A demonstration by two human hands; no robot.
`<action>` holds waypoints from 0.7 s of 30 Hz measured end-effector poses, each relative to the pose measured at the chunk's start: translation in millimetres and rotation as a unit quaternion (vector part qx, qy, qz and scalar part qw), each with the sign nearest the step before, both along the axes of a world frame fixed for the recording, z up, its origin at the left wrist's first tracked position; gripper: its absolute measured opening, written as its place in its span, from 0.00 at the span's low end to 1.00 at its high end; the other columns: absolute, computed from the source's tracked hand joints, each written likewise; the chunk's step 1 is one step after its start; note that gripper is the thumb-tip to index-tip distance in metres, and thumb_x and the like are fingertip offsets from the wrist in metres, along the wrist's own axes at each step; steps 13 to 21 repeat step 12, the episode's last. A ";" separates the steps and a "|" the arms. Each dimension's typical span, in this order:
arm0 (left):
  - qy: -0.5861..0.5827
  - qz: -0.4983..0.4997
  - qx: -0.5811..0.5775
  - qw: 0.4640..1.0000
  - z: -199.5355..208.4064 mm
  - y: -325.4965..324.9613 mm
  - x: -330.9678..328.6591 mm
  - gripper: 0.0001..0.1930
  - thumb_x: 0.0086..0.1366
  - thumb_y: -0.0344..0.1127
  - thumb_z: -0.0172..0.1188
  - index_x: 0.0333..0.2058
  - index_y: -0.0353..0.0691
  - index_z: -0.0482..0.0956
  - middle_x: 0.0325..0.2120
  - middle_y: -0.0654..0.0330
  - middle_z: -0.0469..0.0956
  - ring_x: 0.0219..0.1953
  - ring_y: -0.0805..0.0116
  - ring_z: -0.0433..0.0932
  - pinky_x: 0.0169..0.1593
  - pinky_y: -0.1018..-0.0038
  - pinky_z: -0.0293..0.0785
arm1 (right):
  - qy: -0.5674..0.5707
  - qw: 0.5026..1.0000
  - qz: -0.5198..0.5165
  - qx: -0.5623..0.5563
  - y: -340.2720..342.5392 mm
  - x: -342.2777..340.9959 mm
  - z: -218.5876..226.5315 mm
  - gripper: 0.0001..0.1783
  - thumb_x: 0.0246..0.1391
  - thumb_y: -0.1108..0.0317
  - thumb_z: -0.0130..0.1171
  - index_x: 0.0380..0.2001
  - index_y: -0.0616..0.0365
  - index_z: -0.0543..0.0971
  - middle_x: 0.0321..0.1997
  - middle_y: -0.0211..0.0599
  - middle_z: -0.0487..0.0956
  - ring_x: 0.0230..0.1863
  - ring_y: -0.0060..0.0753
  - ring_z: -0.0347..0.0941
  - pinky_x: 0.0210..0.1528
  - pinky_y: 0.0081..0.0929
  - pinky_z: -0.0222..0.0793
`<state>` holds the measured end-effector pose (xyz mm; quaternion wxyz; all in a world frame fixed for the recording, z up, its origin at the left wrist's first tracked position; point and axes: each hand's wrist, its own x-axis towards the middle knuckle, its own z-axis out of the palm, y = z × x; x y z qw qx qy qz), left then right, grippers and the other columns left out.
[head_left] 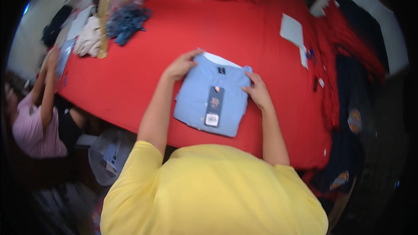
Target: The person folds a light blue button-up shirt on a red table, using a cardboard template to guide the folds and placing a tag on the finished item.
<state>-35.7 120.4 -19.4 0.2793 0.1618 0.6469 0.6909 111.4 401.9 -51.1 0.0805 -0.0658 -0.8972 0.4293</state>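
Folded light-blue shirt (213, 98) flat on the red worktop (130, 74), near the front edge, dark hang tag (214, 106) lying down its middle and white insert showing at the collar. Left hand (180, 66) on the upper left corner, fingers curled and pressing the fabric; right hand (257, 90) on the right edge, fingers spread flat, neither closed around anything. Best handled by pressing evenly at both sides, smoothing outward from the tag, squaring the edges, keeping the collar centred.
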 end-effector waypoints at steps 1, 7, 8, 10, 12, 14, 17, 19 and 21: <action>0.041 0.023 -0.039 0.998 0.4 -1.4 3.3 0.27 0.61 0.17 0.47 0.60 0.40 0.67 0.50 0.47 0.73 0.52 0.61 0.73 0.57 0.70 0.68 | -0.014 0.999 0.005 -0.030 -3.8 -1.6 7.4 0.36 0.43 0.81 0.62 0.59 0.64 0.68 0.58 0.38 0.67 0.41 0.24 0.69 0.43 0.21 0.71; 0.124 0.092 -0.224 0.962 1.9 -61.2 12.0 0.28 0.55 0.17 0.50 0.57 0.38 0.72 0.57 0.47 0.69 0.57 0.59 0.70 0.59 0.74 0.64 | -0.082 0.980 0.045 -0.174 -56.8 -16.6 19.2 0.38 0.39 0.82 0.65 0.58 0.65 0.69 0.58 0.35 0.66 0.30 0.19 0.66 0.38 0.18 0.71; 0.125 0.125 -0.238 0.955 -2.7 -83.0 11.6 0.29 0.54 0.17 0.50 0.56 0.41 0.73 0.56 0.46 0.71 0.57 0.57 0.71 0.59 0.73 0.65 | -0.081 0.976 0.055 -0.196 -79.5 -23.1 19.7 0.38 0.39 0.82 0.65 0.59 0.65 0.69 0.59 0.36 0.65 0.29 0.18 0.66 0.36 0.17 0.71; 0.129 0.176 -0.263 0.940 -0.2 -118.4 11.2 0.29 0.53 0.17 0.51 0.55 0.46 0.75 0.53 0.44 0.73 0.56 0.53 0.73 0.59 0.70 0.66 | -0.074 0.979 0.088 -0.170 -111.9 -42.1 4.7 0.38 0.39 0.79 0.67 0.59 0.63 0.69 0.61 0.44 0.64 0.48 0.36 0.70 0.49 0.26 0.71; 0.097 0.198 -0.306 0.926 11.2 -162.3 10.9 0.29 0.52 0.18 0.52 0.54 0.46 0.76 0.53 0.45 0.73 0.57 0.54 0.72 0.60 0.71 0.65 | -0.053 0.987 0.119 -0.096 -156.9 -59.1 -5.1 0.37 0.41 0.78 0.66 0.59 0.58 0.70 0.61 0.38 0.63 0.35 0.23 0.69 0.42 0.21 0.72; 0.097 0.198 -0.306 0.926 11.2 -162.3 10.9 0.29 0.52 0.18 0.52 0.54 0.46 0.76 0.53 0.45 0.73 0.57 0.54 0.72 0.60 0.71 0.65 | -0.053 0.987 0.119 -0.096 -156.9 -59.1 -5.1 0.37 0.41 0.78 0.66 0.59 0.58 0.70 0.61 0.38 0.63 0.35 0.23 0.69 0.42 0.21 0.72; 0.097 0.198 -0.306 0.926 11.2 -162.3 10.9 0.29 0.52 0.18 0.52 0.54 0.46 0.76 0.53 0.45 0.73 0.57 0.54 0.72 0.60 0.71 0.65 | -0.053 0.987 0.119 -0.096 -156.9 -59.1 -5.1 0.37 0.41 0.78 0.66 0.59 0.58 0.70 0.61 0.38 0.63 0.35 0.23 0.69 0.42 0.21 0.72; 0.097 0.198 -0.306 0.926 11.2 -162.3 10.9 0.29 0.52 0.18 0.52 0.54 0.46 0.76 0.53 0.45 0.73 0.57 0.54 0.72 0.60 0.71 0.65 | -0.053 0.987 0.119 -0.096 -156.9 -59.1 -5.1 0.37 0.41 0.78 0.66 0.59 0.58 0.70 0.61 0.38 0.63 0.35 0.23 0.69 0.42 0.21 0.72; 0.097 0.198 -0.306 0.926 11.2 -162.3 10.9 0.29 0.52 0.18 0.52 0.54 0.46 0.76 0.53 0.45 0.73 0.57 0.54 0.72 0.60 0.71 0.65 | -0.053 0.987 0.119 -0.096 -156.9 -59.1 -5.1 0.37 0.41 0.78 0.66 0.59 0.58 0.70 0.61 0.38 0.63 0.35 0.23 0.69 0.42 0.21 0.72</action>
